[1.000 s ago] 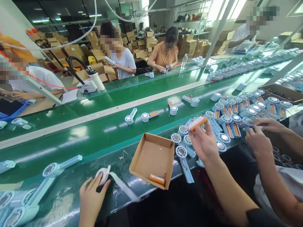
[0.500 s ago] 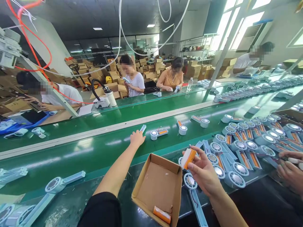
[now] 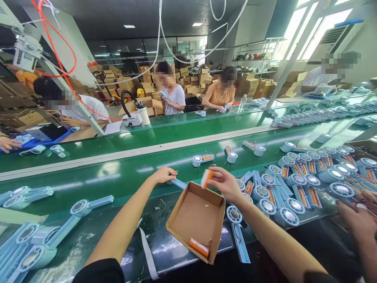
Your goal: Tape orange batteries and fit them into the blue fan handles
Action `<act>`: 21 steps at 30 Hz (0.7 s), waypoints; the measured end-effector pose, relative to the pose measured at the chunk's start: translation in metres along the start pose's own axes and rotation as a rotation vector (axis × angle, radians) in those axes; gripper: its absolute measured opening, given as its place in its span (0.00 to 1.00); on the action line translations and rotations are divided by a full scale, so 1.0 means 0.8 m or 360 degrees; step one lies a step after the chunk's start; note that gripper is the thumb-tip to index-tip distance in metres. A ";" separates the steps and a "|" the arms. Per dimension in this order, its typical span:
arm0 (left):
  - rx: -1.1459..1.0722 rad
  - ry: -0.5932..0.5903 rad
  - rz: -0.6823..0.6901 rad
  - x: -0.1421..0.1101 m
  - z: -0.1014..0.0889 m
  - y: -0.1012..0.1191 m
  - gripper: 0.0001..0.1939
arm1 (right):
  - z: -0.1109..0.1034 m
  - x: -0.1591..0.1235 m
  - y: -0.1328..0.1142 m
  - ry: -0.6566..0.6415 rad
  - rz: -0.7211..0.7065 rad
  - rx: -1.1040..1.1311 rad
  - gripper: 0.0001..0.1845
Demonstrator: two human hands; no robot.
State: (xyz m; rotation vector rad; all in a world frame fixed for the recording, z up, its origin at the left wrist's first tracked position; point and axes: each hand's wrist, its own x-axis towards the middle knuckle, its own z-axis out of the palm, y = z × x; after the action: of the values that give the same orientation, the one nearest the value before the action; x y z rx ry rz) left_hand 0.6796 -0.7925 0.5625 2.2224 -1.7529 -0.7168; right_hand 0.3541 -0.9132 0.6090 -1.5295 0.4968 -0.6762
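My left hand [image 3: 164,175] is closed on a light-blue handheld fan part at the near edge of the green belt. Its handle [image 3: 179,183] points right toward the box, and the rest is hidden by my hand. Over the far right corner of an open cardboard box [image 3: 193,218], my right hand [image 3: 225,182] pinches an orange-and-white battery [image 3: 207,178]. Another orange battery [image 3: 199,247], with a thin wire, lies at the box's near end. Right of the box sits a fan part [image 3: 235,214] with a round head and a long handle.
Several fan bodies [image 3: 268,180] crowd the bench at right, many with orange batteries. A co-worker's hands [image 3: 357,212] are at the right edge. More fan parts [image 3: 79,207] lie at left. People sit across the green belt [image 3: 126,173]. A white strap [image 3: 148,251] lies near the box.
My left hand has drawn the fan part back from the belt toward me, its handle swinging to point right. My right hand has carried the battery left and up to the box's far corner.
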 end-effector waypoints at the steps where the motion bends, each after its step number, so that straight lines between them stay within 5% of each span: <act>1: -0.0064 0.0046 0.0030 0.000 0.005 0.001 0.18 | 0.021 0.026 0.001 -0.0126 -0.0014 -0.0155 0.26; 6: -0.0266 0.0227 0.0106 0.002 0.028 0.007 0.19 | 0.090 0.107 0.015 -0.0624 -0.0086 -0.0925 0.18; 16: -0.0390 0.0304 0.0014 0.015 0.040 0.027 0.20 | 0.097 0.100 0.039 -0.0819 -0.0132 -0.1593 0.16; 21: -0.0393 0.0355 -0.0110 0.016 0.049 0.041 0.19 | 0.109 0.109 0.036 -0.0987 -0.0041 -0.1845 0.04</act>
State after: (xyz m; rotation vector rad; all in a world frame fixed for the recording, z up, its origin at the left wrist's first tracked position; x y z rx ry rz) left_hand 0.6347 -0.8086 0.5407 2.1117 -1.4084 -0.6325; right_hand 0.4792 -0.9103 0.5911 -2.6909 0.3873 0.1906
